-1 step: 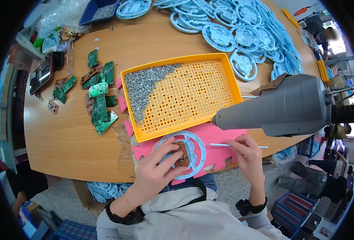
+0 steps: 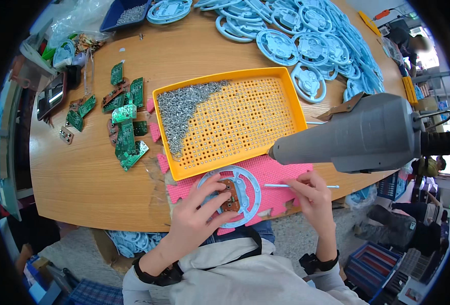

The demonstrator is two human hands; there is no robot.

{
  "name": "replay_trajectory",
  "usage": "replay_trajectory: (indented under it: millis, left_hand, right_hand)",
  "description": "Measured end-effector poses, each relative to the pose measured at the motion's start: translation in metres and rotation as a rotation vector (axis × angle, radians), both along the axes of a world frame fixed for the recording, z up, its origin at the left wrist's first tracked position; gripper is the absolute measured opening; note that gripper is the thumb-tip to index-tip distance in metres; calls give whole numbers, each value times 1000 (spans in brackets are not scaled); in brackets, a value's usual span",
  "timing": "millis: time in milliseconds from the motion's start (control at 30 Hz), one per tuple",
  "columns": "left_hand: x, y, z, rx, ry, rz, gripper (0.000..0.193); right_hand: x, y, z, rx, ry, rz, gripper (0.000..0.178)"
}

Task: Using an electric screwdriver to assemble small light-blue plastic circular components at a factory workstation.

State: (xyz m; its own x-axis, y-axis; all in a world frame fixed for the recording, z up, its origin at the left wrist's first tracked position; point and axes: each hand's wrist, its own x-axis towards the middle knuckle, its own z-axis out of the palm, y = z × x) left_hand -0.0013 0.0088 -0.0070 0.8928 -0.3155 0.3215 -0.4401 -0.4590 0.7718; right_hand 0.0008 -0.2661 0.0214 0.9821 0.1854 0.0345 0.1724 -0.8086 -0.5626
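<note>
**Pinching a Slim Rod Beside a Blue Plastic Wheel**

A person's right hand (image 2: 312,198), right of centre in the lower half of the frame, grasps a thin pale-blue rod (image 2: 275,185) between thumb and fingers, its tip pointing left toward a light-blue plastic wheel (image 2: 258,195). The wheel lies at lower centre, partly on a pink foam mat (image 2: 288,170). The left hand (image 2: 197,211) arches over it, fingers spread and touching a brown circuit board (image 2: 231,204) within the rim; whether they grip the board cannot be told.

Above them, mid-frame, sits a yellow tray (image 2: 295,104) with a perforated base, small metal screws (image 2: 176,114) heaped at its left. A grey power tool (image 2: 349,134) juts in from the right, its nose near the tray's lower right corner. Green circuit boards (image 2: 127,136) lie on the wooden tabletop (image 2: 82,178) at left; similar blue wheels (image 2: 278,47) pile up at upper right, and a dark blue bin (image 2: 114,20) holds more screws at upper left.
</note>
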Motion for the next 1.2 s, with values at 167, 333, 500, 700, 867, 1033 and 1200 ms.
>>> replay_trajectory:
  millis: [167,333,500,700,867,1033,1200]
  left_hand:
    - [0,1,-2,-22,-3,4,38]
    - [-2,0,-5,-32,3,8,38]
    - [-4,-2,0,43,-9,45,39]
    - [-6,-4,-1,89,-54,77,38]
    - [-7,-2,0,100,-42,65,39]
    - [-8,-1,-2,75,-40,58,42]
    - [-9,-6,1,133,-67,73,43]
  right_hand:
    - [4,18,-7,52,-57,124,29]
    - [9,23,-10,66,-63,132,29]
    - [12,22,-9,93,-9,146,29]
    - [17,19,-7,164,100,174,32]
    - [21,18,-9,191,86,199,28]
    - [26,20,-8,179,71,259,27]
    - [30,25,-2,39,-11,351,40]
